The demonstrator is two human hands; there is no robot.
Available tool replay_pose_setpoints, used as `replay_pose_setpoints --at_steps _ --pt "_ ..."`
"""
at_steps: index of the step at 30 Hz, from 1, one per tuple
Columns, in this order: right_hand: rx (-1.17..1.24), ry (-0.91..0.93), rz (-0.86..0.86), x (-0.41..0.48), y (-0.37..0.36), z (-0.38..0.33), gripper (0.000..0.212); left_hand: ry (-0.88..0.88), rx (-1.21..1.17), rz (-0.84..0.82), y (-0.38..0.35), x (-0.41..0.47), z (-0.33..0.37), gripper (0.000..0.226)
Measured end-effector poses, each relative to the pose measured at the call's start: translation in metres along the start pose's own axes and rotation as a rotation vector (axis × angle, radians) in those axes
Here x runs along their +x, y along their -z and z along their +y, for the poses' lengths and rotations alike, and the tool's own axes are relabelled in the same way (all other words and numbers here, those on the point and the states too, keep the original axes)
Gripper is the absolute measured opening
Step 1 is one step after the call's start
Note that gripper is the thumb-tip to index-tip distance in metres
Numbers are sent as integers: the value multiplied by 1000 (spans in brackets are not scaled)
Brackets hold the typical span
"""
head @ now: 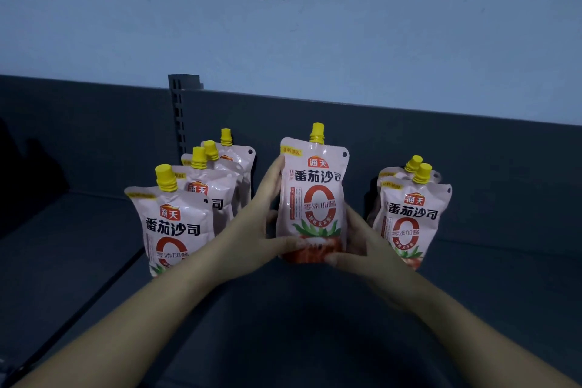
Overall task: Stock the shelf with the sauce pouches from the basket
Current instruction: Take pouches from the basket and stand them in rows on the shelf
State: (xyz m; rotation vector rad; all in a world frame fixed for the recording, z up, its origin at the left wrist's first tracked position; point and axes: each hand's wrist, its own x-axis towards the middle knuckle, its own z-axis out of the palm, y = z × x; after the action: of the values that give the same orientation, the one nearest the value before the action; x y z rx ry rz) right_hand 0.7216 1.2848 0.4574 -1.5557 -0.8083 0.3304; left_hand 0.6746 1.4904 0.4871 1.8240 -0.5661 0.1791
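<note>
Between the two hands stands one sauce pouch, upright on the dark shelf with its yellow cap on top and its printed face toward the person. The left hand clasps the pouch's left edge, fingers reaching up the side and the thumb across the lower front. The right hand cups the lower right corner, its thumb pressed near the base. Both hands are closed on this pouch.

Beyond the left hand, a row of four pouches runs back toward the rear panel. Past the right hand, a shorter row of two stands. The basket is out of view.

The step looks like seating a pouch to start a middle row. To do it well, the person should probably flatten the bottom gusset on the shelf, square the label forward, and let go gently, one hand at a time. A soft pouch could slump or tip once released, so a brief steadying touch near the cap would help.
</note>
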Motion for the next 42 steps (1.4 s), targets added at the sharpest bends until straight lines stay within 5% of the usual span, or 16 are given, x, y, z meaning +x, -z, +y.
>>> replay_pose_setpoints --at_steps 8,14,24,42 --pt "-118 -45 140 22 -1 39 92 124 231 -41 0 8 -41 119" --pt "-277 -50 256 33 -1 54 87 209 432 109 -10 15 -56 130" --pt "-407 -134 360 51 0 56 72 408 544 138 -12 32 -76 52" --pt "-476 -238 390 41 3 52 62 451 568 164 -22 37 -79 45"
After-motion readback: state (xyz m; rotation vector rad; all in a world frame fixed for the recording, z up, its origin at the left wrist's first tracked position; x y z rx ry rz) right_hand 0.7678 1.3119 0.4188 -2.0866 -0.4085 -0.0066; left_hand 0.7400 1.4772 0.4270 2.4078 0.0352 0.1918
